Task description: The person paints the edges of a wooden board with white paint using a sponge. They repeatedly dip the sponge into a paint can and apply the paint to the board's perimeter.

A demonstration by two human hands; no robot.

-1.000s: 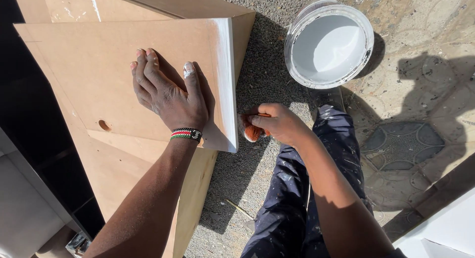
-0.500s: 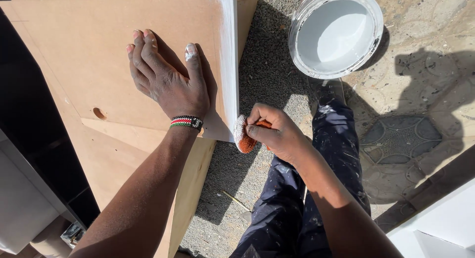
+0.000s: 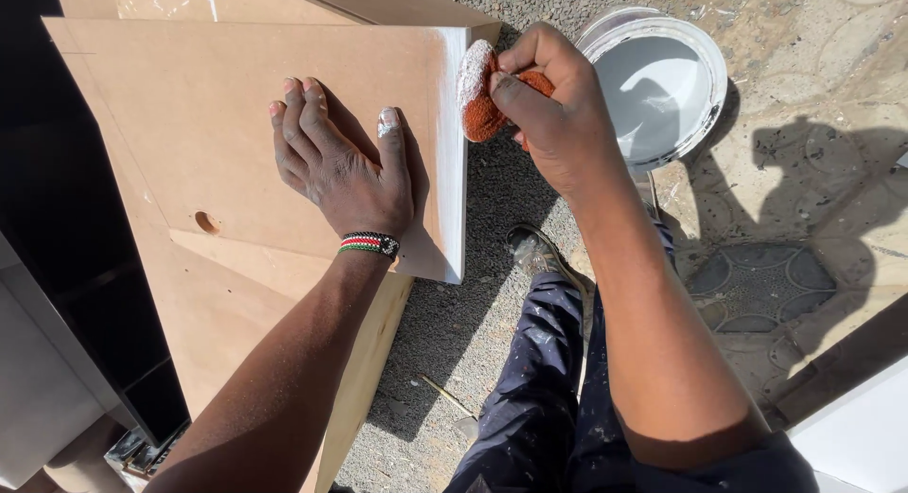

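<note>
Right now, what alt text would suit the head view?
The right hand presses an orange sponge to the white edge of a brown board held flat by the left hand. A paint bucket sits beyond.

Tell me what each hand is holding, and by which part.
Right hand pinches an orange sponge by its back end. Left hand holds nothing, pressing flat on the board.

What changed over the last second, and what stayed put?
The right hand, gripping the orange cloth, slid along the board's white-coated edge from the near corner by the wrist up to the far end beside the paint bucket. The left hand stayed flat on the brown board; nothing was let go.
</note>
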